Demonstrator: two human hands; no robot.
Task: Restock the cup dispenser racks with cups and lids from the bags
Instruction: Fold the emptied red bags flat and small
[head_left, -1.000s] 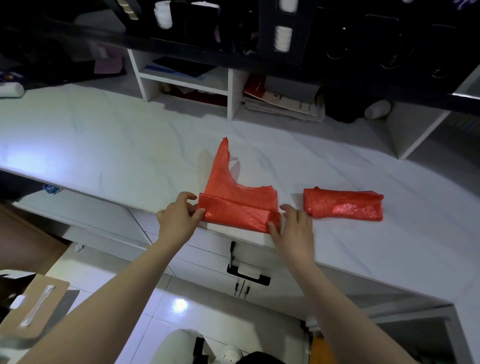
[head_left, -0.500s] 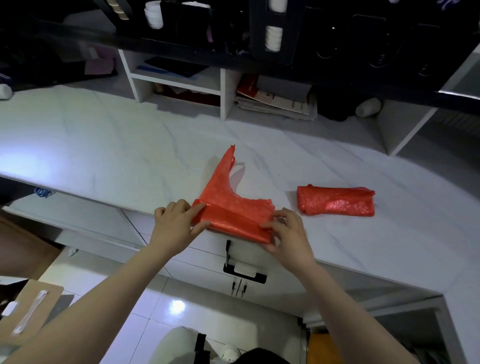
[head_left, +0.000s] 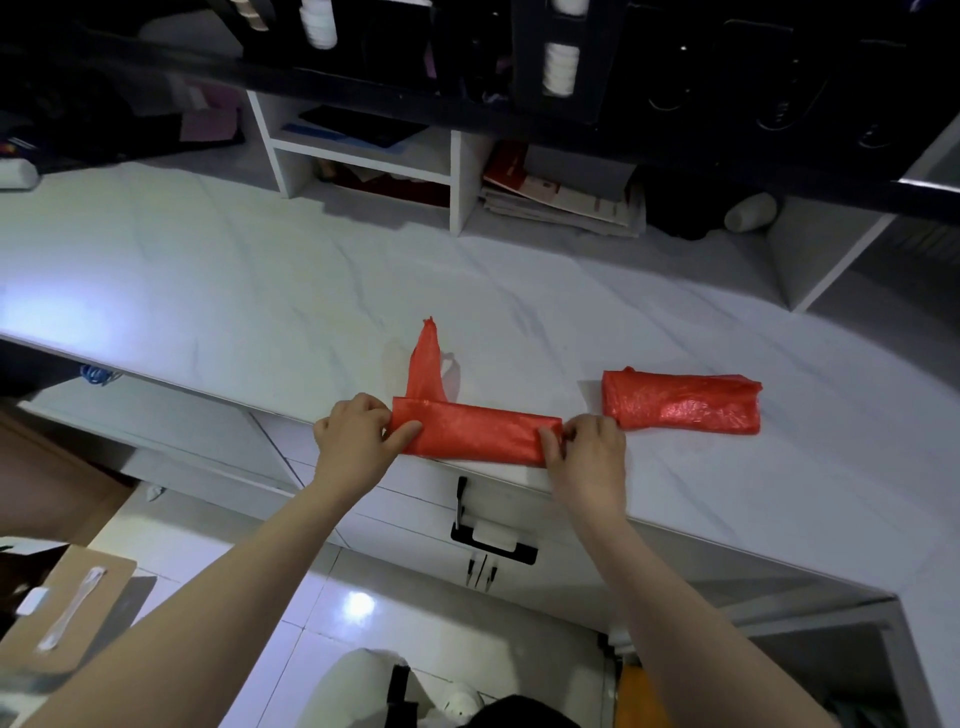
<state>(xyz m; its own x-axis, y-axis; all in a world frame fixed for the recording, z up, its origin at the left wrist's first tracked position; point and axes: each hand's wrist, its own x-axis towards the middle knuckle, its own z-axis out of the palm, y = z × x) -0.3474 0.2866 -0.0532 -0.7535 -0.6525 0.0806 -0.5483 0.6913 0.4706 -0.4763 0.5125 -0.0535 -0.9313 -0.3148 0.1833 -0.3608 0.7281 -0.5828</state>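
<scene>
Two hands hold a folded red bag (head_left: 475, 434) at the counter's (head_left: 260, 291) front edge.
Head view: the left hand (head_left: 358, 434) and right hand (head_left: 589, 449) each pinch one end of the flat strip, whose handle points away. A second red bag (head_left: 680, 402), folded, lies just to its right. White cup stacks (head_left: 561, 67) sit in the dark rack (head_left: 649, 62) behind.

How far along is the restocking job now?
Done: one red bag lies folded on the counter, and white stacks sit in the rack above. In hand: the left hand and right hand pinch the ends of the second bag, folded to a strip, one handle sticking out. Left: finishing that fold; how full the rack is cannot be told.
</scene>
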